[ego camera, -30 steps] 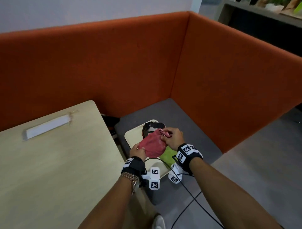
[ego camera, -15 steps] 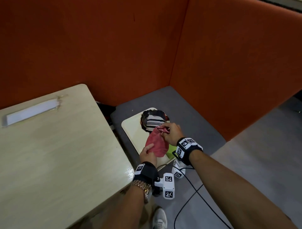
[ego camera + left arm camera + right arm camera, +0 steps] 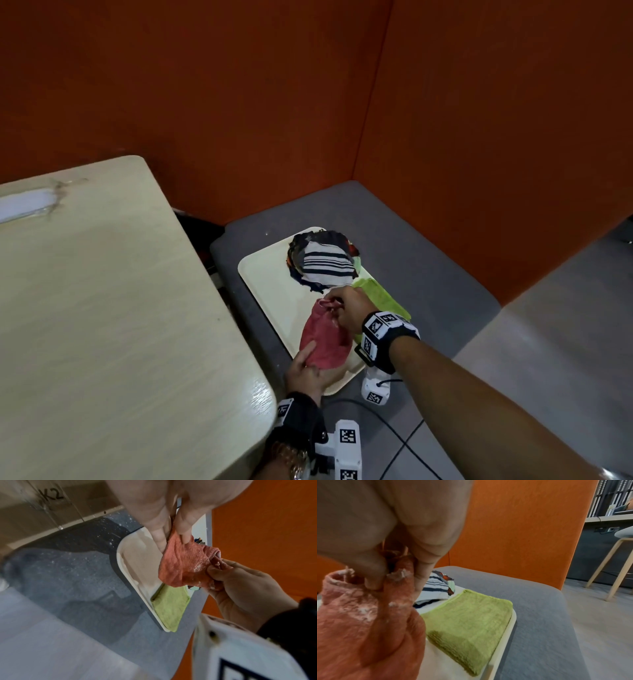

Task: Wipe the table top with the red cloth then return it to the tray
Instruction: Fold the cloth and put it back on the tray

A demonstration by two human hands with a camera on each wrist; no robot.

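Observation:
The red cloth [image 3: 323, 337] hangs just above the cream tray [image 3: 267, 277] on the grey seat, held at both ends. My left hand [image 3: 306, 368] pinches its near corner between thumb and fingers. My right hand [image 3: 349, 310] pinches the far, bunched corner. In the left wrist view the red cloth [image 3: 185, 563] stretches from my left fingers [image 3: 159, 538] to the right hand [image 3: 240, 582] over the tray [image 3: 137, 563]. The right wrist view shows the cloth [image 3: 368, 622] gathered under my right fingers [image 3: 373, 572]. The light wooden table top [image 3: 102, 308] lies to the left.
On the tray lie a folded green cloth [image 3: 467, 619] at its right side and a striped cloth pile [image 3: 325, 263] at its far end. The grey seat [image 3: 428, 267] is walled by orange panels [image 3: 479, 137]. A cable [image 3: 400, 435] trails on the floor.
Both hands have lowered the red cloth towards the tray, and my left hand has shifted to the cloth's near edge. The head view has tilted downward.

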